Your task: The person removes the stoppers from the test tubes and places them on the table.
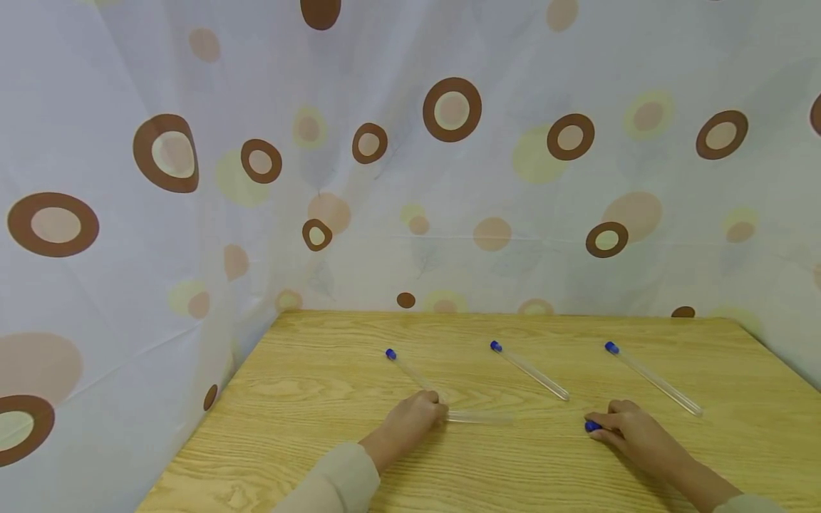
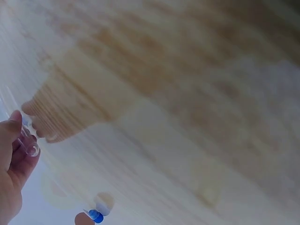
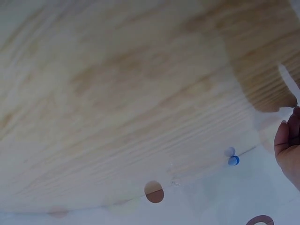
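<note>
My left hand point(image 1: 410, 424) grips a clear tube point(image 1: 477, 416) low over the table, its free length pointing right. In the left wrist view the rounded end of this tube point(image 2: 32, 149) pokes out between the left fingers. Farther right, my right hand point(image 1: 644, 436) pinches a small blue cap point(image 1: 593, 426) between thumb and fingers, with a gap between cap and tube. Just beyond the left hand lies a clear tube with a blue cap point(image 1: 391, 354), its near end hidden by the hand. The right wrist view catches only part of the right hand point(image 3: 289, 147).
Two more clear tubes with blue caps lie slantwise on the wooden table point(image 1: 308, 399): a middle tube point(image 1: 532, 372) and a right tube point(image 1: 657, 381). A white curtain with brown rings point(image 1: 385, 263) encloses the table at the back and sides.
</note>
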Demonstrator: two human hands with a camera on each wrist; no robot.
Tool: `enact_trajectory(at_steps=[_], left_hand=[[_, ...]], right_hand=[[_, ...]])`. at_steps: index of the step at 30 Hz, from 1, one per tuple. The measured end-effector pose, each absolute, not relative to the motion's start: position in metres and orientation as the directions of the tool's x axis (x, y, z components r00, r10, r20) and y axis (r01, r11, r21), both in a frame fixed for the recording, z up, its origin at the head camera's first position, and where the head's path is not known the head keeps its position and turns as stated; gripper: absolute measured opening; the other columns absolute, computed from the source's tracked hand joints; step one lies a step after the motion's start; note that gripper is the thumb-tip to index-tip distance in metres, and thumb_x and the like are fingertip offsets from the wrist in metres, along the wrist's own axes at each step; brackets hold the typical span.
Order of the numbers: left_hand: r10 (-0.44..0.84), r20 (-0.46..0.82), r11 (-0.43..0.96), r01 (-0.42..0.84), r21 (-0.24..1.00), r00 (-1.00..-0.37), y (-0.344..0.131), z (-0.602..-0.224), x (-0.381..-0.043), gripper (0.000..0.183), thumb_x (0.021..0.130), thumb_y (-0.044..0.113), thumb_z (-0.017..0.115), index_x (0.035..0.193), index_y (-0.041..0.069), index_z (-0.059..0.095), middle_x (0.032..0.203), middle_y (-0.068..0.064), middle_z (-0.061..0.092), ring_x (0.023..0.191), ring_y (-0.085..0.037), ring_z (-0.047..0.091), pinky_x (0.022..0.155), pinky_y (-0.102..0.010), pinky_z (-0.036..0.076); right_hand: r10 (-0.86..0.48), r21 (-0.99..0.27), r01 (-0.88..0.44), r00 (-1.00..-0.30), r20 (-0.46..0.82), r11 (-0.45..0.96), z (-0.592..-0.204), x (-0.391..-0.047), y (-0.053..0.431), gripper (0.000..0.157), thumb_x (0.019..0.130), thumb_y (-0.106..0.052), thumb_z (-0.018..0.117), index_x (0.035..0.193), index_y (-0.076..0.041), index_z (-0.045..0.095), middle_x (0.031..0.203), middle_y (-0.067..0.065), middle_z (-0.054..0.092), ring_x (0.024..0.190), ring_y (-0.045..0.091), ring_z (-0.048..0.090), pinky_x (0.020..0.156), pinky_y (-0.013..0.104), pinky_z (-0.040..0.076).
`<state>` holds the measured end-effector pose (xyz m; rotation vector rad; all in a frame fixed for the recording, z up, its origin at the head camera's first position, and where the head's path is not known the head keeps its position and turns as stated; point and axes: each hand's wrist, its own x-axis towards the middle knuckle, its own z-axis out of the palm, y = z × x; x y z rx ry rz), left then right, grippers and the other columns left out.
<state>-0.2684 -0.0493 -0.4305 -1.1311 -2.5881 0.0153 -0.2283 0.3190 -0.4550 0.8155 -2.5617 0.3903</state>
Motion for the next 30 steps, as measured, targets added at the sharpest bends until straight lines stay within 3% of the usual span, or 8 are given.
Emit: enact_trajectory(at_steps=[11,30], left_hand=[[0.720,0.223,0.691,0.707,-0.150,-0.657,-0.0484,-0.4280,-0.2667,0.009,0.083,0.020,0.066,0.092,0.018,0.069,0.090,0.003,0.061,0.086,-0.007,0.060,0.071,-0.006,0.048],[0.687,0.159,0.724,0.687,-0.065,-0.709,-0.0467,-0.4260,-0.2674,0.013,0.086,0.018,0.064,0.098,0.018,0.069,0.091,0.002,0.058,0.082,-0.006,0.055,0.068,-0.009,0.047]], right_hand=[[-0.477,-0.121,-0.595,-0.735,0.482,0.794,-0.4519,-0.2263,0.3165,0.026,0.078,-0.018,0.071,0.095,0.001,0.071,0.070,-0.016,0.035,0.063,-0.007,0.021,0.051,0.012,0.023],[-0.478,-0.166,-0.581,-0.775,0.413,0.797,-0.4485,-0.2248,0.3157,0.027,0.081,-0.017,0.068,0.099,0.003,0.069,0.071,-0.015,0.038,0.062,-0.006,0.022,0.051,0.012,0.024]])
